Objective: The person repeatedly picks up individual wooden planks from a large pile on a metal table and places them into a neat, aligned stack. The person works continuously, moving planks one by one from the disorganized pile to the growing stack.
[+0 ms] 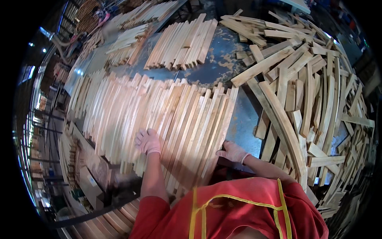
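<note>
A broad row of narrow light wooden strips (171,115) lies side by side in front of me on a metal table. My left hand (148,141), in a pale glove, rests palm down on the row left of its middle, fingers spread. At the row's right edge is my right hand (234,152), also gloved. Its thumb and fingers are apart, with the tips touching or very near the last strip. Neither hand is closed around a strip.
A loose heap of wooden pieces (294,99), some curved, spreads along the right. Smaller rows of strips (183,42) lie farther back on the blue-grey tabletop (211,71). Boards (107,223) stand at lower left. A blurred person in pink (104,16) is at far left.
</note>
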